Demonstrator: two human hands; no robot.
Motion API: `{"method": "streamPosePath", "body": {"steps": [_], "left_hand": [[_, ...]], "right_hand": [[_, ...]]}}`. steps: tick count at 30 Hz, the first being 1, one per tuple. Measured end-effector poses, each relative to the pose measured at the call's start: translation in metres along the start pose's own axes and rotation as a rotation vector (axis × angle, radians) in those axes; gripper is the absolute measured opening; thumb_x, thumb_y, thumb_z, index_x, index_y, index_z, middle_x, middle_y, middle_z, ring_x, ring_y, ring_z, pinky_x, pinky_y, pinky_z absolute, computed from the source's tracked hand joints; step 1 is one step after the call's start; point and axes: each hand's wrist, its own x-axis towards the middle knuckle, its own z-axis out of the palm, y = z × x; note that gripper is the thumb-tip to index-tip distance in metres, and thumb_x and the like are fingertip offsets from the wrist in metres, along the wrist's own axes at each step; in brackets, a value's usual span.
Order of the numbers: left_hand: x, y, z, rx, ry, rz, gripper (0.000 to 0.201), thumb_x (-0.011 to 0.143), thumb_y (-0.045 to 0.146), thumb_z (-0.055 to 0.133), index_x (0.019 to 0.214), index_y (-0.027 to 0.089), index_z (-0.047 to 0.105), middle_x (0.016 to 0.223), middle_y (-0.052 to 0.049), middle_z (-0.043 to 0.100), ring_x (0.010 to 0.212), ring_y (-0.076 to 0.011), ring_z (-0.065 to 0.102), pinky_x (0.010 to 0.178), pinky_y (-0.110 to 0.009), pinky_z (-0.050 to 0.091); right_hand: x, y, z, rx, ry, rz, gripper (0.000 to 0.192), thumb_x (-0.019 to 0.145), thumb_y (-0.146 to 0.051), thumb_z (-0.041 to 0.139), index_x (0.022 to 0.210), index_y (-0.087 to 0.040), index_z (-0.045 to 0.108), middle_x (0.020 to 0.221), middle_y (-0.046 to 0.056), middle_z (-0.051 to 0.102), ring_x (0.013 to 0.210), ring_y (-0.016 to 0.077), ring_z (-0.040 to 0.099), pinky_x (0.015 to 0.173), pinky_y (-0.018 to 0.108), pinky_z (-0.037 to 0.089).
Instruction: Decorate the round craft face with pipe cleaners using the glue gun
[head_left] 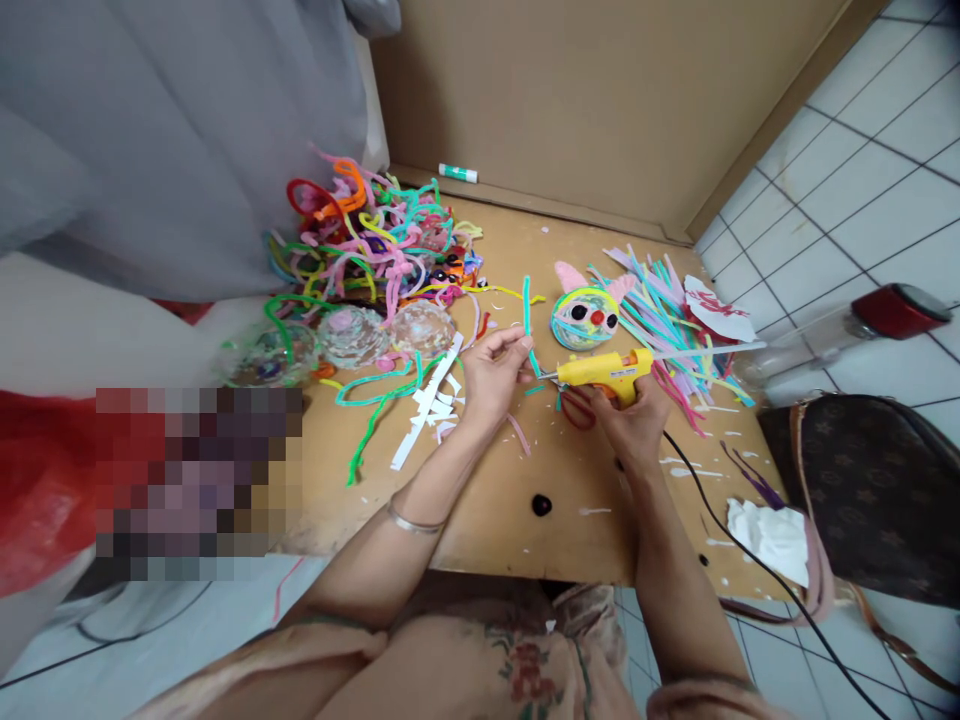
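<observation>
Bare wood shows at the near edge of the table [480,535], where a shiny black bead [541,505] lies in front of both forearms. Beyond it, the right hand [637,418] has its grip wrapped around the handle of a yellow hot glue gun [600,376]; whether a finger presses the trigger, I cannot tell. That tool looks light and rigid, best held by the handle, well back from its metal nozzle, which is probably hot. Just across from it, the left hand [493,375] pinches a turquoise pipe cleaner [527,305] upright above the table, the grip closed to the stem's thickness between thumb and fingertips. The stem should be nearly weightless, fuzzy and easy to bend, so a light hold suits it, clear of the lower end. There the nozzle points at it, touching or just beside. Red scissor handles [579,408] show below the gun. Farther back sits a yarn-wrapped ball with a cat face [584,322], with a tangled heap of pipe cleaner pieces [364,235] to its left and a capped glue stick [457,173] against the cardboard panel [562,90].
</observation>
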Motion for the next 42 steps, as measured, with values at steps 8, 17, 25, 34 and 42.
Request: {"method": "streamPosePath", "body": {"steps": [8, 17, 25, 34, 42], "left_hand": [[0.0039, -0.0016, -0.001, -0.013, 0.024, 0.01, 0.04, 0.064, 0.044, 0.084, 0.089, 0.014, 0.075, 0.058, 0.004, 0.064, 0.048, -0.0087, 0.058, 0.046, -0.02, 0.05], [0.0017, -0.0011, -0.0007, -0.004, 0.002, -0.004, 0.036, 0.068, 0.039, 0.083, 0.092, 0.014, 0.075, 0.067, 0.002, 0.068, 0.051, -0.0081, 0.061, 0.046, -0.02, 0.049], [0.0018, 0.0058, 0.0001, -0.004, 0.021, -0.02, 0.03, 0.069, 0.034, 0.082, 0.089, 0.013, 0.075, 0.059, 0.004, 0.064, 0.046, -0.0074, 0.057, 0.046, -0.02, 0.049], [0.0011, 0.0054, 0.0003, -0.021, 0.02, -0.009, 0.029, 0.068, 0.032, 0.081, 0.088, 0.013, 0.075, 0.062, 0.002, 0.066, 0.048, -0.0081, 0.057, 0.046, -0.021, 0.049], [0.0007, 0.0035, 0.0008, 0.0, 0.01, -0.009, 0.03, 0.067, 0.035, 0.083, 0.087, 0.014, 0.075, 0.063, 0.002, 0.067, 0.048, -0.0079, 0.057, 0.046, -0.021, 0.049]], "right_hand": [[0.0001, 0.001, -0.0008, 0.012, -0.032, 0.034, 0.028, 0.064, -0.044, 0.07, 0.073, -0.022, 0.054, 0.062, -0.002, 0.057, 0.052, 0.0143, 0.049, 0.047, 0.028, 0.042], [0.0005, 0.0044, 0.0011, -0.043, -0.018, 0.011, 0.027, 0.064, -0.043, 0.069, 0.075, -0.021, 0.057, 0.065, 0.0, 0.061, 0.056, 0.0161, 0.053, 0.051, 0.028, 0.046], [0.0001, -0.0011, -0.0002, 0.013, 0.003, 0.06, 0.029, 0.063, -0.046, 0.067, 0.072, -0.023, 0.054, 0.058, -0.003, 0.057, 0.049, 0.0131, 0.046, 0.045, 0.026, 0.041], [0.0003, 0.0072, 0.0014, -0.052, -0.041, -0.036, 0.032, 0.064, -0.047, 0.071, 0.078, -0.021, 0.059, 0.066, -0.001, 0.061, 0.057, 0.0159, 0.052, 0.052, 0.028, 0.045], [-0.0006, 0.0027, -0.0003, -0.023, -0.003, 0.019, 0.027, 0.065, -0.043, 0.068, 0.076, -0.021, 0.057, 0.064, -0.002, 0.06, 0.055, 0.0144, 0.049, 0.049, 0.027, 0.043]]}}
